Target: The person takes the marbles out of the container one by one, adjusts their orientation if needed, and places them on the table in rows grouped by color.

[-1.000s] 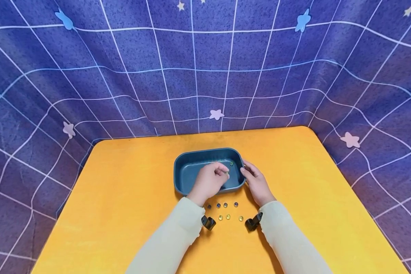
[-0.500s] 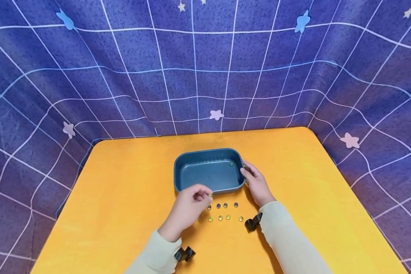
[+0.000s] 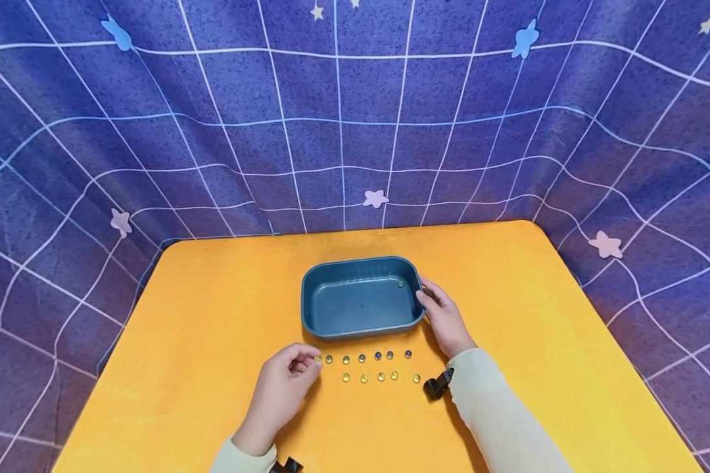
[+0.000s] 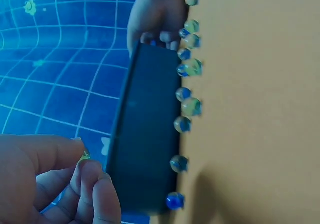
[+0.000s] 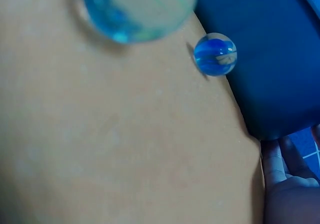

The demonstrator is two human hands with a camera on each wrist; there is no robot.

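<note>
My left hand [image 3: 281, 387] pinches a small yellowish glass marble [image 4: 86, 155] between thumb and forefinger, left of the marble rows and in front of the bin. The dark teal plastic bin [image 3: 361, 334] is held at its right end by my right hand [image 3: 445, 318], thumb at the rim and fingers along the outer wall. One greenish marble [image 3: 400, 284] lies inside, near the far right corner. In front of the bin are two rows of marbles: bluish and clear ones such as a blue marble [image 3: 377, 355] nearer the bin, yellowish ones such as this marble [image 3: 381, 376] nearer me.
The yellow tabletop [image 3: 213, 295] extends around the bin on all sides. A blue-purple curtain [image 3: 355, 144] with a white grid and stars hangs behind the table and along its sides. A black wrist camera [image 3: 434, 389] is close to the rightmost yellowish marble.
My left hand has carried the yellowish marble from over the inside of the bin toward me and left, beside the rows. My right hand keeps its place on the bin.
</note>
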